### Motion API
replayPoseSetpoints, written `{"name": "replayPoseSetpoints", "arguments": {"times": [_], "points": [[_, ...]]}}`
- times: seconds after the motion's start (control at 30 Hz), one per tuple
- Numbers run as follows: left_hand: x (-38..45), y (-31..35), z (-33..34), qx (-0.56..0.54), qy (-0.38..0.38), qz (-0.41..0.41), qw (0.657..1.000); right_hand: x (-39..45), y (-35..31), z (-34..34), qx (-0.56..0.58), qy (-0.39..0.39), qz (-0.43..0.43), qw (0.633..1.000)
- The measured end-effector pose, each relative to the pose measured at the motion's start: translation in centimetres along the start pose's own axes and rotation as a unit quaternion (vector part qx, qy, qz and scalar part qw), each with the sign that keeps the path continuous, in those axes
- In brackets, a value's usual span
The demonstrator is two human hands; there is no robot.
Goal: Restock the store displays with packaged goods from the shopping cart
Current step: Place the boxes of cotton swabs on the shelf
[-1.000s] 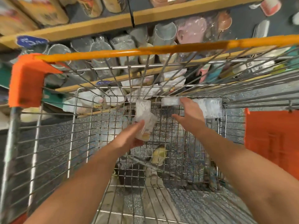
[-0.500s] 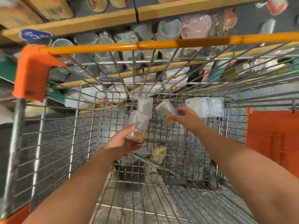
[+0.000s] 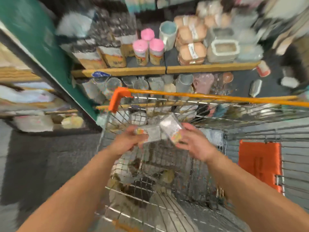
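Observation:
The frame is blurred by motion. My left hand (image 3: 127, 141) grips a clear packaged item (image 3: 150, 135) with a yellow-orange end, held over the wire shopping cart (image 3: 192, 104). My right hand (image 3: 194, 143) holds a second clear packet (image 3: 170, 129) with a coloured label, tilted, its upper end toward the shelves. The two packets nearly touch above the cart's far end. Inside the cart basket lie a yellowish item (image 3: 167, 175) and some dark goods (image 3: 142, 186). Beyond the cart stand wooden display shelves (image 3: 163, 70) stocked with wrapped cups and jars.
Pink-lidded jars (image 3: 148, 46), tan wrapped packs (image 3: 192, 52) and a clear box (image 3: 223, 51) fill the upper shelf. A green upright (image 3: 41, 47) divides off a left shelf unit. The cart's orange child seat flap (image 3: 260, 163) is at right. Grey floor lies at left.
Both hands have risen out of the cart with their packets and come closer together. The view has swung upward and left, showing the upper shelf.

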State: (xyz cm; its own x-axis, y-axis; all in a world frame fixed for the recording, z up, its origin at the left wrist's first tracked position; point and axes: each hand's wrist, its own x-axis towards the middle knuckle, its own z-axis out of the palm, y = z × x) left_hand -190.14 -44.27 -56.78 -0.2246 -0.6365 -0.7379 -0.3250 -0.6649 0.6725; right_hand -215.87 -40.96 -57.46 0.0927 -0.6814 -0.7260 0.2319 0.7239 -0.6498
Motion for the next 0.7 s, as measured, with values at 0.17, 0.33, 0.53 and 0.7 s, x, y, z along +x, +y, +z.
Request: {"name": "replayPoseSetpoints", "arguments": {"times": [0.17, 0.33, 0.53, 0.7], "points": [[-6.4, 6.9, -5.2, 0.082, -0.028, 0.11, 0.99, -5.5, -7.4, 7.1, -0.007, 0.025, -0.089, 0.996], [-13.9, 10.6, -14.0, 0.035, 0.046, 0.204, 0.977, -10.7, -11.8, 17.7, -0.106, 0.028, -0.186, 0.976], [-22.0, 9.0, -27.1, -0.037, 0.116, 0.262, 0.957, -12.5, -12.9, 32.9, -0.126, -0.014, -0.273, 0.954], [-28.3, 6.0, -37.9, -0.114, 0.193, 0.266, 0.937, -12.0, -13.1, 44.7, -0.172, -0.055, -0.303, 0.936]]}}
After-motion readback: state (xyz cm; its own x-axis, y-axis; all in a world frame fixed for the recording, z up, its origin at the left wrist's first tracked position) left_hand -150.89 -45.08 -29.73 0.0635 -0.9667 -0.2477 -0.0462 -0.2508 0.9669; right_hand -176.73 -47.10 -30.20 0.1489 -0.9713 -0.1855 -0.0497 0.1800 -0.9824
